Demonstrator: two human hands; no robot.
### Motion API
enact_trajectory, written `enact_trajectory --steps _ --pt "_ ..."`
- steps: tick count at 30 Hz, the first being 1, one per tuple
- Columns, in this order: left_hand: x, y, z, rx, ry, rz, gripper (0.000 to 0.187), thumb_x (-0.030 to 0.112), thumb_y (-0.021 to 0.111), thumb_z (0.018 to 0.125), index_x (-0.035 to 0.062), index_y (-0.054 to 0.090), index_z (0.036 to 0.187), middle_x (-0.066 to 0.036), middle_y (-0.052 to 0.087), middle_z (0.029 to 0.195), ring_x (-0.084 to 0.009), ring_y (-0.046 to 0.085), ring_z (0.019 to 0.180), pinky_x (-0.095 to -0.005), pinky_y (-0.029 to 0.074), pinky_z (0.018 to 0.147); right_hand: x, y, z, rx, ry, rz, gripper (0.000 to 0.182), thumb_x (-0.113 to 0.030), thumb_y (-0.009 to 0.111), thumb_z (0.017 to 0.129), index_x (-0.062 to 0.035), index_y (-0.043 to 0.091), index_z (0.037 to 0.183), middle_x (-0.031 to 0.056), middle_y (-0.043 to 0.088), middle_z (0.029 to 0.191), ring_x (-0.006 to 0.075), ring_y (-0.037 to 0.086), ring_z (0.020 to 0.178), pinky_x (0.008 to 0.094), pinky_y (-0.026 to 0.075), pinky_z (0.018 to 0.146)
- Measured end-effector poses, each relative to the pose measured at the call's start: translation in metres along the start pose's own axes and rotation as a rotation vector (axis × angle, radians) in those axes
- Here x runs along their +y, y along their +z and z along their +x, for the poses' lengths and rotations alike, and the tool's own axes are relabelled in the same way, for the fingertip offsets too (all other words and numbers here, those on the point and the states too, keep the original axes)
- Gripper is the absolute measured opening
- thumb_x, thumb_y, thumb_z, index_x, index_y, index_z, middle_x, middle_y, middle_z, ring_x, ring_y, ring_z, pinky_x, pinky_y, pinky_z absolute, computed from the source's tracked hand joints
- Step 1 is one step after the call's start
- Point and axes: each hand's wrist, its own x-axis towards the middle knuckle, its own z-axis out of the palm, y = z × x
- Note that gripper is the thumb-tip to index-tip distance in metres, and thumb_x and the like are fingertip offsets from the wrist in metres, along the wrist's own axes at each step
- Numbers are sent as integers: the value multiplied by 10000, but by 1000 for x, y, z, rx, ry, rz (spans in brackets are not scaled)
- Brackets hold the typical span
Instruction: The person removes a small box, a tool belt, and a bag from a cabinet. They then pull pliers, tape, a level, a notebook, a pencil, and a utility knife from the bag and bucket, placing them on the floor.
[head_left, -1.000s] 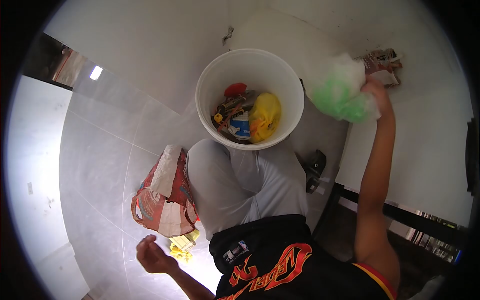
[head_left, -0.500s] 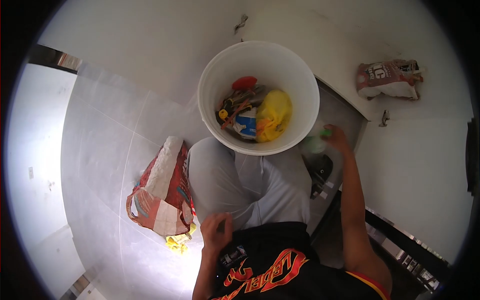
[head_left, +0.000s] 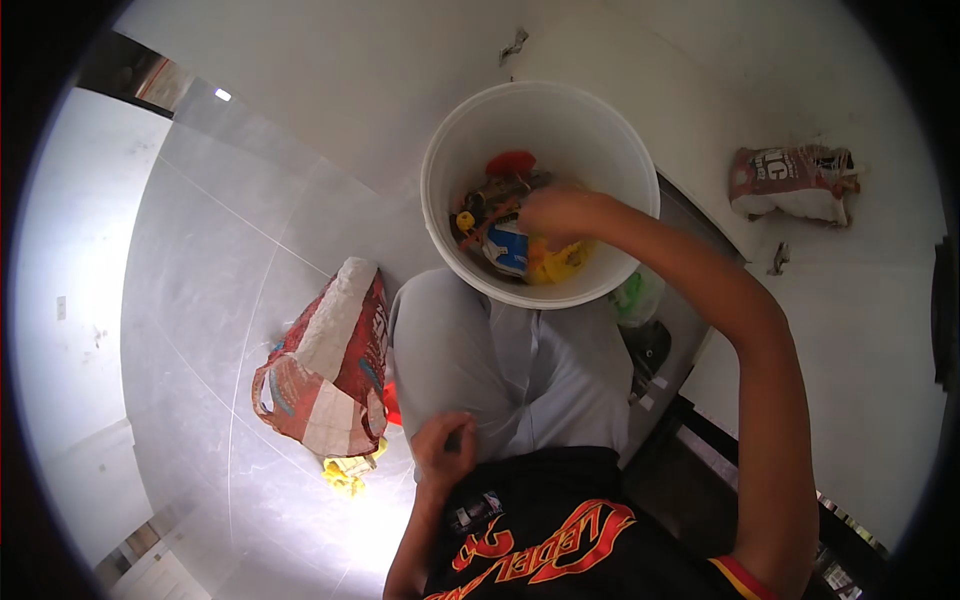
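A large white bucket [head_left: 640,190] stands in front of my knees. My right hand [head_left: 557,214] reaches down inside it, above a yellow plastic bag [head_left: 556,264] and beside a blue and white packet [head_left: 507,248]. Its fingertips are hard to make out among the contents. Dark tools with a yellow round part [head_left: 464,221] and a red object [head_left: 510,163] lie near the hand. My left hand [head_left: 444,447] rests by my left thigh, fingers curled in, nothing visible in them.
Left of my legs, a red and white woven sack [head_left: 335,365] lies on grey tiles, with yellow plastic [head_left: 345,474] beneath it. A green-tinted clear bag [head_left: 636,297] and a black object [head_left: 650,345] are to the right. Another sack [head_left: 793,184] lies at the far right.
My right hand has left the green-tinted clear bag beside the bucket and moved left into the bucket. The left hand stays by my thigh. The view has shifted slightly.
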Motion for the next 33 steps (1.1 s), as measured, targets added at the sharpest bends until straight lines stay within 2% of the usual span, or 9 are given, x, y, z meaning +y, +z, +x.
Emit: enact_trajectory --steps 7,9,12,14,19,25,27,31,33 --pt "7 -3 -10 15 -62 -29 134 -21 661 695 43 602 797 -102 639 734 -233 629 644 -294 489 576 -8 12 54 -4 -18 -118 336 -212 748 608 -38 678 887 132 662 868 273 643 826 363 520 710" --pt "8 -3 -11 13 -55 -29 135 -23 661 695 44 601 796 -102 639 733 -230 629 640 -293 489 576 3 23 69 261 41 -170 237 -173 691 657 -44 686 856 118 666 831 259 647 802 355 522 679" --pt "7 -4 -13 10 -37 -26 138 -24 660 695 42 599 799 -100 639 728 -228 628 628 -292 489 571 6 33 84 317 9 -222 143 -152 579 725 -64 683 767 117 658 841 280 650 745 387 517 645" --pt "7 -3 -12 24 -44 -43 110 -15 646 713 34 592 795 -97 630 700 -214 619 593 -282 478 552 0 46 94 376 9 -147 143 -165 590 722 -80 694 773 108 661 807 276 646 753 389 511 658" --pt "6 -1 -9 26 -40 -71 117 -18 644 714 36 595 806 -92 631 695 -218 620 595 -286 479 551 -7 38 82 373 -82 -228 150 -185 597 716 -121 706 797 102 661 788 271 640 755 395 500 684" --pt "2 -4 -6 27 -39 -80 121 -16 646 717 39 597 814 -92 630 694 -219 623 592 -281 481 548 23 17 29 583 86 -141 136 -158 572 735 -110 687 790 97 645 795 281 633 759 393 494 683" --pt "-1 -4 -5 29 -27 -92 118 -15 646 719 39 598 813 -94 629 696 -214 623 587 -275 481 545 28 13 6 847 143 210 121 -132 581 748 -46 658 780 120 629 776 305 620 738 379 490 673" --pt "-4 -8 -3 22 -85 -121 129 -11 660 710 45 604 812 -87 633 707 -201 622 594 -271 477 524 31 2 -35 1097 165 458 148 -139 589 795 3 632 786 141 625 777 265 627 708 343 490 658" --pt "-7 -8 -3 26 -93 -124 124 -8 661 712 46 605 808 -84 632 703 -193 622 594 -264 475 522 25 -5 -58 1145 240 785 149 -112 547 875 28 597 859 99 628 825 169 626 749 275 505 703"
